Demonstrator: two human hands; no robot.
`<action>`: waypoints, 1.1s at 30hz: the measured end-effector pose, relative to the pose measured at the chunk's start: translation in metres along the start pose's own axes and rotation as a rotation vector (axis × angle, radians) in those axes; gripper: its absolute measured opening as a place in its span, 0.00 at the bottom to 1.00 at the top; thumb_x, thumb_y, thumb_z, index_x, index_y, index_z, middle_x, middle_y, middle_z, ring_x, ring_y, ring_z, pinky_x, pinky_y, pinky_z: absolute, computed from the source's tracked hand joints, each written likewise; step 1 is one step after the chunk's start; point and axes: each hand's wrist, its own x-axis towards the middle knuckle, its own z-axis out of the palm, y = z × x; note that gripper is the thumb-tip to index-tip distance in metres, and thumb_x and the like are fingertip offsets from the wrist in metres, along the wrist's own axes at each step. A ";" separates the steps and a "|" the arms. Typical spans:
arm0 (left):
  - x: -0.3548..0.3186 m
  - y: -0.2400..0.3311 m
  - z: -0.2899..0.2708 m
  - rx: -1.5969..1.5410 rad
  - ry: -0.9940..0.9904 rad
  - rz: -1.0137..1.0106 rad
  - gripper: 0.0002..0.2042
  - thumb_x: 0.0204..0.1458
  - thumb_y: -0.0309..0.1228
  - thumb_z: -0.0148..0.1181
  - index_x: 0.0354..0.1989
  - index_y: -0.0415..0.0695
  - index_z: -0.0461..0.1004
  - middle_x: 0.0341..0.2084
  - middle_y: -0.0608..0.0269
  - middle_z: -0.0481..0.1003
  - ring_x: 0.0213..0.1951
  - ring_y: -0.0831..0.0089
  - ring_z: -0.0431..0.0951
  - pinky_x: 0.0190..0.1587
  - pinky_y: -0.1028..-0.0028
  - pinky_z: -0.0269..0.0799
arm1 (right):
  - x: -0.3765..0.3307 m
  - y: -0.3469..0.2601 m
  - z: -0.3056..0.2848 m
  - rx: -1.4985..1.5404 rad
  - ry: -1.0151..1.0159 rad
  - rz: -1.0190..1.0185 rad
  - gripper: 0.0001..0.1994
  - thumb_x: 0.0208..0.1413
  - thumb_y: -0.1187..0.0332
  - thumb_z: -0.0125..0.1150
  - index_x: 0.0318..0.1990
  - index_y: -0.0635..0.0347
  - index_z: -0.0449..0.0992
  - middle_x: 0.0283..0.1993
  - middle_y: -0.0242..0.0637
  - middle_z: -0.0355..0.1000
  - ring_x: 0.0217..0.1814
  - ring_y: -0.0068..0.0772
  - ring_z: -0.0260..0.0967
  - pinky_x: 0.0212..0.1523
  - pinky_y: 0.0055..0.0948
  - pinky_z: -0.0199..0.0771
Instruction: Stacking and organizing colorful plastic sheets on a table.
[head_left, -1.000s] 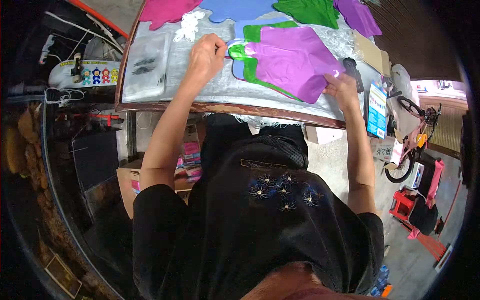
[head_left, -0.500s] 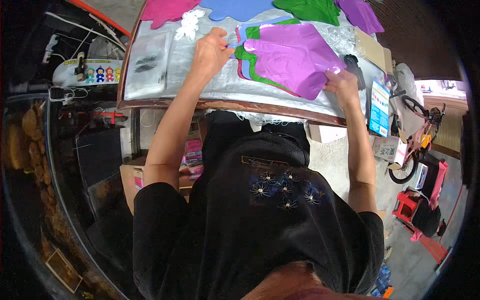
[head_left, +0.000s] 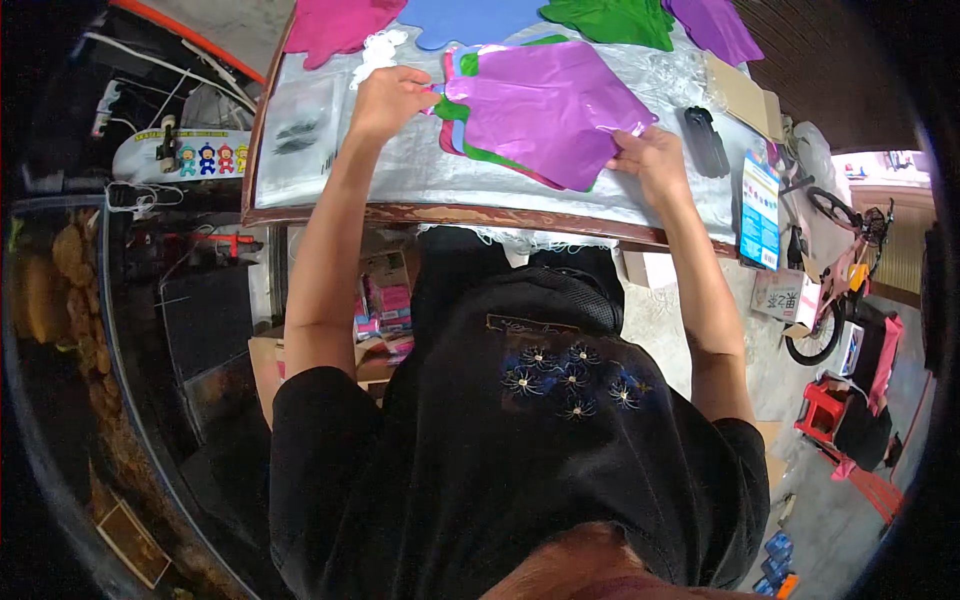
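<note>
While both hands grip foil stack (head_left: 545, 112) mid-table (head_left: 420, 175), left hand (head_left: 385, 100) pinches its left edge, right hand (head_left: 650, 160) holds lower right corner. Risk: slippery sheets fan apart, slide toward near edge; uneven pull could crease purple top sheet.

Purple foil sheet (head_left: 545, 105) atop green, red sheets; silver table (head_left: 400, 175); black shirt (head_left: 520, 450).

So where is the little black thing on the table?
In the head view, the small black object lies on the silver-covered table, just right of the right hand and the purple foil sheet.
</note>
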 end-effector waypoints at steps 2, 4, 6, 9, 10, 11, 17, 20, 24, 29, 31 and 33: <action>0.001 -0.004 0.001 -0.017 0.000 0.003 0.19 0.46 0.32 0.74 0.46 0.39 0.81 0.30 0.63 0.82 0.32 0.78 0.80 0.37 0.77 0.76 | 0.001 -0.006 -0.005 -0.002 -0.015 -0.003 0.09 0.59 0.74 0.61 0.43 0.73 0.76 0.36 0.45 0.79 0.31 0.32 0.77 0.33 0.29 0.80; 0.000 -0.005 0.005 -0.055 -0.014 0.015 0.18 0.47 0.33 0.74 0.45 0.39 0.82 0.30 0.64 0.82 0.32 0.79 0.79 0.36 0.77 0.76 | 0.000 -0.012 -0.016 -0.004 -0.030 -0.006 0.08 0.59 0.74 0.61 0.41 0.73 0.76 0.35 0.45 0.78 0.29 0.32 0.76 0.33 0.29 0.81; -0.004 -0.004 0.007 -0.038 0.000 0.005 0.18 0.47 0.34 0.73 0.45 0.39 0.82 0.30 0.64 0.82 0.32 0.79 0.79 0.37 0.77 0.76 | -0.003 -0.016 -0.021 -0.025 -0.033 0.017 0.08 0.59 0.74 0.61 0.41 0.73 0.76 0.35 0.45 0.78 0.29 0.32 0.76 0.32 0.28 0.81; -0.007 -0.003 0.005 0.001 0.023 -0.003 0.17 0.48 0.35 0.72 0.45 0.40 0.82 0.31 0.65 0.82 0.33 0.80 0.79 0.37 0.77 0.76 | -0.005 -0.019 -0.023 -0.057 -0.031 0.056 0.08 0.59 0.74 0.62 0.41 0.72 0.75 0.34 0.45 0.78 0.27 0.31 0.76 0.31 0.28 0.80; -0.008 -0.006 0.006 -0.030 0.026 0.001 0.17 0.49 0.35 0.72 0.45 0.40 0.82 0.32 0.64 0.82 0.34 0.79 0.80 0.37 0.76 0.76 | -0.005 -0.018 -0.022 -0.050 -0.038 0.058 0.08 0.58 0.74 0.62 0.40 0.72 0.76 0.33 0.45 0.78 0.27 0.31 0.76 0.30 0.28 0.81; -0.009 -0.008 0.007 -0.060 0.029 0.005 0.17 0.49 0.35 0.71 0.45 0.40 0.82 0.32 0.63 0.82 0.34 0.78 0.80 0.38 0.75 0.76 | -0.004 -0.017 -0.021 -0.043 -0.044 0.060 0.07 0.58 0.74 0.62 0.39 0.73 0.77 0.33 0.46 0.78 0.27 0.32 0.76 0.29 0.28 0.81; -0.020 -0.004 0.003 0.029 0.181 0.234 0.15 0.51 0.36 0.70 0.45 0.41 0.82 0.37 0.57 0.82 0.36 0.74 0.81 0.38 0.73 0.77 | -0.002 -0.018 -0.019 -0.070 -0.001 0.037 0.09 0.58 0.73 0.62 0.38 0.73 0.77 0.30 0.45 0.78 0.25 0.31 0.76 0.27 0.27 0.79; -0.022 -0.001 -0.005 0.013 0.257 0.348 0.12 0.50 0.34 0.69 0.40 0.41 0.83 0.38 0.50 0.81 0.34 0.63 0.83 0.38 0.68 0.78 | -0.013 -0.034 -0.015 -0.194 0.023 0.027 0.10 0.59 0.69 0.64 0.38 0.72 0.76 0.33 0.45 0.78 0.26 0.27 0.75 0.24 0.26 0.76; -0.024 -0.004 -0.019 0.073 0.261 0.412 0.10 0.50 0.32 0.68 0.39 0.42 0.83 0.37 0.51 0.80 0.31 0.63 0.82 0.36 0.67 0.78 | -0.027 -0.045 -0.032 -0.649 0.003 -0.055 0.12 0.60 0.66 0.65 0.40 0.70 0.77 0.33 0.46 0.79 0.23 0.33 0.76 0.24 0.32 0.76; -0.005 0.018 -0.034 0.044 0.180 0.422 0.10 0.53 0.29 0.67 0.43 0.41 0.82 0.39 0.55 0.80 0.33 0.71 0.80 0.34 0.72 0.78 | -0.043 -0.043 0.021 -1.144 0.087 -0.921 0.25 0.58 0.59 0.66 0.58 0.66 0.73 0.59 0.53 0.73 0.59 0.55 0.73 0.58 0.50 0.72; 0.020 0.027 -0.039 0.048 0.167 0.419 0.10 0.53 0.30 0.67 0.42 0.41 0.82 0.38 0.55 0.80 0.33 0.71 0.79 0.35 0.72 0.78 | -0.039 -0.043 0.045 -1.231 -0.051 -0.888 0.28 0.58 0.58 0.65 0.62 0.65 0.69 0.66 0.51 0.65 0.67 0.53 0.62 0.65 0.51 0.63; 0.046 0.035 -0.042 0.075 0.176 0.444 0.10 0.53 0.30 0.67 0.42 0.40 0.82 0.37 0.54 0.81 0.33 0.70 0.80 0.36 0.71 0.78 | -0.035 -0.038 0.050 -1.322 -0.185 -0.843 0.31 0.58 0.58 0.65 0.65 0.65 0.66 0.72 0.50 0.58 0.76 0.51 0.52 0.73 0.52 0.53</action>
